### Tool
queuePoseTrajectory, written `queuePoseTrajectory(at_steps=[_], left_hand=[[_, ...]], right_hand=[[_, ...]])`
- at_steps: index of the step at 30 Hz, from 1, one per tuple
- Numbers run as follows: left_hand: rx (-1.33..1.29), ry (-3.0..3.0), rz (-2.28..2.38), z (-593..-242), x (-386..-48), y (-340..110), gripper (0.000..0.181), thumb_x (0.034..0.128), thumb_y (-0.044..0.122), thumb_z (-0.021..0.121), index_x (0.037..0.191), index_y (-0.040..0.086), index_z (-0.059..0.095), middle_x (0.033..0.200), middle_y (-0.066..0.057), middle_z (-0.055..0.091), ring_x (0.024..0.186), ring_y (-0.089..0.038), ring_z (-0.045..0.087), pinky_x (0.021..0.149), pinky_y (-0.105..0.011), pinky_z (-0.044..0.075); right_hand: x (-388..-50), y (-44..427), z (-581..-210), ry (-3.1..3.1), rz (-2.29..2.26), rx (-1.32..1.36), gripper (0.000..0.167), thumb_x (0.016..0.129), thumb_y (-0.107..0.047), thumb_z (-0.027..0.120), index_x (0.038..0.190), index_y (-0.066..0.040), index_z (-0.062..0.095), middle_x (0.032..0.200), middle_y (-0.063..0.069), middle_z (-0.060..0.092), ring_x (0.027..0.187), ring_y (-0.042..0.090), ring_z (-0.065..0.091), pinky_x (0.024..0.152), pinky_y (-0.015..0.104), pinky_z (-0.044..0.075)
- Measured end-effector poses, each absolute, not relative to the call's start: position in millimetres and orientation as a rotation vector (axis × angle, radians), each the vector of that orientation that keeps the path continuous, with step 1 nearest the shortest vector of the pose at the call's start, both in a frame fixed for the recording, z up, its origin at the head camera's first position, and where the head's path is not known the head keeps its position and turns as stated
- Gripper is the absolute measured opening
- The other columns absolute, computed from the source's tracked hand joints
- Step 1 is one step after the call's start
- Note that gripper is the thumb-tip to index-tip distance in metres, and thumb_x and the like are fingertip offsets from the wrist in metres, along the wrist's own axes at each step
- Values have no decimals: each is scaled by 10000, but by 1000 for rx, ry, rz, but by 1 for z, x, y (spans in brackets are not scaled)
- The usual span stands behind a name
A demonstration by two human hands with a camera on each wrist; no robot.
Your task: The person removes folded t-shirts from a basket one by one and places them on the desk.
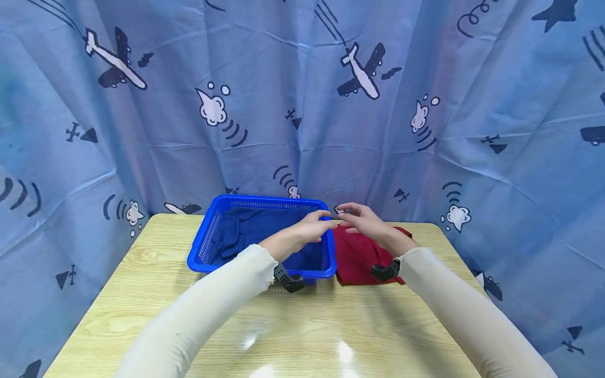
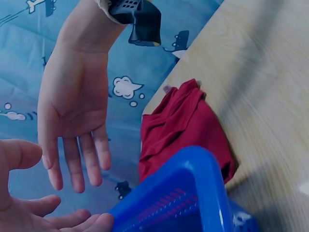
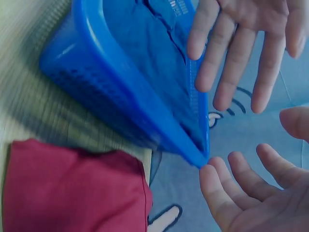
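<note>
L grip (image 1: pixel 309 226) is relaxed, fingers apart, nada in it, nr the R rim of the blue plastic basket (image 1: pixel 264 200). R grip (image 1: pixel 363 219), facing it, likewise loose & empty, nr folded red cloth (image 1: pixel 359 257) on the wood-grain desk (image 1: pixel 302 325), just beside basket. Dk-blue cloth (image 1: pixel 264 223) lies inside; plane-print curtain (image 1: pixel 264 63) behind.

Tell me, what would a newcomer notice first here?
First, the bright blue basket on the wooden table, with dark blue cloth inside. To its right lies a red cloth. Near the basket's right end, the left hand and right hand face each other, holding nothing, before a curtain printed with planes.
</note>
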State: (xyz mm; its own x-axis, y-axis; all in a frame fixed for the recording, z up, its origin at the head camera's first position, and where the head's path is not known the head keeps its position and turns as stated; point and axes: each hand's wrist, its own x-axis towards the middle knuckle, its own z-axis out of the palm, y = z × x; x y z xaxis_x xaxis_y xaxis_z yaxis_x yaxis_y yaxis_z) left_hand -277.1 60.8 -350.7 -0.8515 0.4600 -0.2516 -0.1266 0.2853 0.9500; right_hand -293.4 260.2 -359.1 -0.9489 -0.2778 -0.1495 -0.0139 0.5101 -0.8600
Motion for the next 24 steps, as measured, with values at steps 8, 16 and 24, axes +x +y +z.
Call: queuePoseTrajectory(at_steps=[8, 16, 24], left_hand=[[307, 2107, 1569, -356, -284, 29, 566, 1041, 243, 530, 1554, 79, 357, 1599, -177, 388, 1457, -420, 401, 1160, -527, 417], [234, 2173, 1526, -361, -287, -7, 553, 1045, 282, 518, 1553, 121, 368, 1599, -152, 399, 1466, -391, 397, 1163, -509, 418], [113, 2234, 1505, -370, -291, -53, 570, 1046, 293, 511, 1567, 142, 338, 1613, -159, 368, 1474, -389, 375, 1166, -511, 413]], right_hand=[[-293, 234, -358, 2354, -1481, -281, 533, 1075, -256, 482, 1537, -29, 343, 1593, 251, 358, 1434, 467, 421, 1139, 549, 411], [-293, 213, -360, 2207, -1539, -227, 582, 1077, -257, 470, 1584, -74, 250, 1669, 218, 188, 1540, 455, 203, 1220, 593, 270], [-293, 189, -364, 2115, -1562, -110, 666, 1072, -274, 480, 1629, -158, 135, 1708, 157, 94, 1579, 403, 88, 1256, 590, 184]])
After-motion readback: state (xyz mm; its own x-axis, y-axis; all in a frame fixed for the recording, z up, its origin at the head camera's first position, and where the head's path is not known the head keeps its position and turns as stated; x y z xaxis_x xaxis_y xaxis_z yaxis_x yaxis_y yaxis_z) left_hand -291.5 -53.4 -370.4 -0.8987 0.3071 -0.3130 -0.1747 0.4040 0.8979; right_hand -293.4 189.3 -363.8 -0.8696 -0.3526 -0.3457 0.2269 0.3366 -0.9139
